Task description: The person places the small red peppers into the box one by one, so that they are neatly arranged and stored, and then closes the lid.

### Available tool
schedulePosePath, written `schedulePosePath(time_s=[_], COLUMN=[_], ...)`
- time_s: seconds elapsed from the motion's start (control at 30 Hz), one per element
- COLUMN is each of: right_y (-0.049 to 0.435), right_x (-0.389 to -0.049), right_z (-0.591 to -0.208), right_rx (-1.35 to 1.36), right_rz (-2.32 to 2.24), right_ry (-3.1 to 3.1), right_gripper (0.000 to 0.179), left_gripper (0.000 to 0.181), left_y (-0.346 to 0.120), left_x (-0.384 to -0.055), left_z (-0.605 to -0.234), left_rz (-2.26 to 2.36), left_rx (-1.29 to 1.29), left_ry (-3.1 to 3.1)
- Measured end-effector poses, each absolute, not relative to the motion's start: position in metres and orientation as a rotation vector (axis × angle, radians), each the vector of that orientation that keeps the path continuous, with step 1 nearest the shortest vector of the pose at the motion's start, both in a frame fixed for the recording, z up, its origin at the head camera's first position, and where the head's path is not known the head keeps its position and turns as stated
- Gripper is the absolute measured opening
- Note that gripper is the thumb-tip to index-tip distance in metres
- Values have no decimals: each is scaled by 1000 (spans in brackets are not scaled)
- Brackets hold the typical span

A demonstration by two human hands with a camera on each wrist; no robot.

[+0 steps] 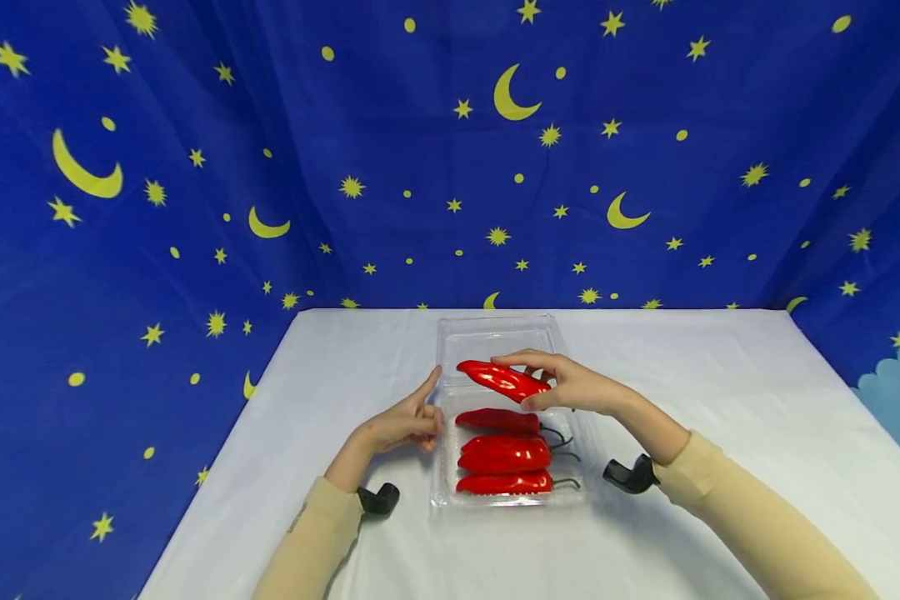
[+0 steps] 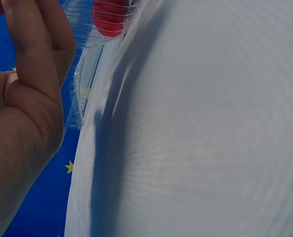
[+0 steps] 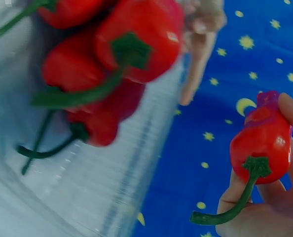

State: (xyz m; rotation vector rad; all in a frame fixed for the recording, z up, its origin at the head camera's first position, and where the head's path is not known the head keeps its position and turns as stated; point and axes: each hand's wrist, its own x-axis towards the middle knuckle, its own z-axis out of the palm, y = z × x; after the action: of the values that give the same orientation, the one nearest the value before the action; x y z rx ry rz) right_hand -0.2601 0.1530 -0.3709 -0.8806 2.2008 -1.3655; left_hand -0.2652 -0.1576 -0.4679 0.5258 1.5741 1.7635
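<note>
My right hand holds a long red pepper between thumb and fingers, above the clear plastic container. In the right wrist view, the held pepper shows its curved green stem hanging toward the palm. Inside the container lie several more red peppers, side by side with their stems toward the right. Beside the container's left wall is my left hand, its index finger straight and the other fingers loosely bent. Whether it touches the wall I cannot tell. The left wrist view shows this hand with nothing gripped.
The container's clear lid lies folded back behind it. Both stand on a white-covered table. A blue curtain with yellow stars and moons hangs behind and at the sides. A black wrist device sits by each sleeve.
</note>
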Motion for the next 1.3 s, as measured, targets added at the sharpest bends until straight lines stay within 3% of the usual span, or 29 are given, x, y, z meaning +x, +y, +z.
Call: schedulePosePath(time_s=[0.33, 1.3], right_y=[142, 131], right_x=[-264, -263], right_z=[-392, -396], right_rx=[-899, -983], right_rz=[-1203, -819], right_ry=[2172, 2263], right_gripper=[67, 60], left_gripper=[97, 99], left_y=[-158, -157], left_x=[-265, -268], left_z=[-466, -469], left_rz=[1738, 1756], left_rx=[513, 505], left_ry=[1584, 1579])
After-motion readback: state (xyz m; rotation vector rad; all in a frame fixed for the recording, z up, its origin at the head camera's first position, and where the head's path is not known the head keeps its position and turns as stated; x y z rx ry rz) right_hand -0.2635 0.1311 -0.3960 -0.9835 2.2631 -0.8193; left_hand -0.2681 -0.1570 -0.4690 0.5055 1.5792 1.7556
